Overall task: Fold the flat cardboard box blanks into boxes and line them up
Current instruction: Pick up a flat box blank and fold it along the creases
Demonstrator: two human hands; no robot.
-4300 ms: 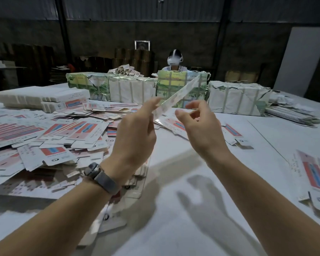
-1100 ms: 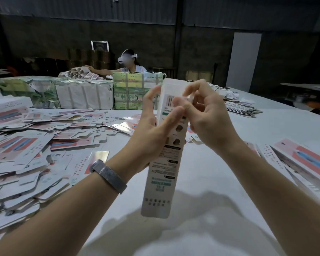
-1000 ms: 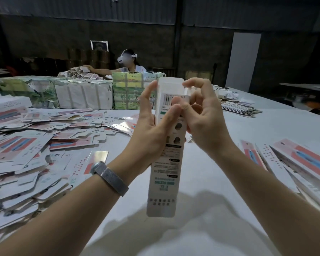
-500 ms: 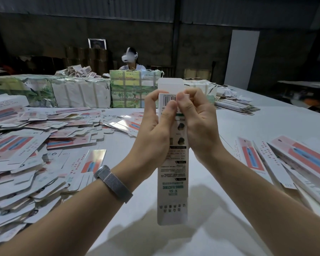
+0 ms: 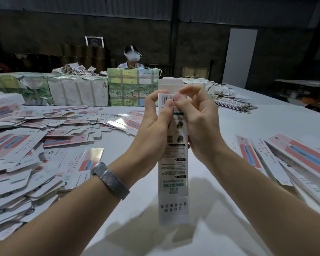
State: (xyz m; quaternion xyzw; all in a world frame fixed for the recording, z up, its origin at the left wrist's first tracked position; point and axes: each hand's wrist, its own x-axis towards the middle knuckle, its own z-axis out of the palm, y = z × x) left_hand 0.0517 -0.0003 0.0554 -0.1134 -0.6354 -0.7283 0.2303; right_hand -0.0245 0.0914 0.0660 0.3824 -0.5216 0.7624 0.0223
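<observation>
A long, narrow white box [image 5: 173, 185] with printed text hangs upright in front of me above the white table [image 5: 229, 122]. My left hand [image 5: 155, 124] grips its upper left side, thumb pressed on the barcode panel. On the upper right side, my right hand [image 5: 199, 122] pinches it, thumb beside the left thumb and fingers curled at the top flap, which sticks up. A large heap of flat box blanks [image 5: 24, 148] covers the table's left side. Folded boxes [image 5: 292, 159] with pink and blue print lie side by side at the right.
Wrapped bundles [image 5: 78, 91] stand in a row across the far table, with a green one [image 5: 131, 89] in the middle. A person wearing a headset [image 5: 131, 56] sits behind them. A stack of flat sheets [image 5: 233, 105] lies at the far right.
The flat blank seen first has been opened into a tube and turned upright. Over the last second both thumbs closed in on its top end, and the box dropped slightly lower.
</observation>
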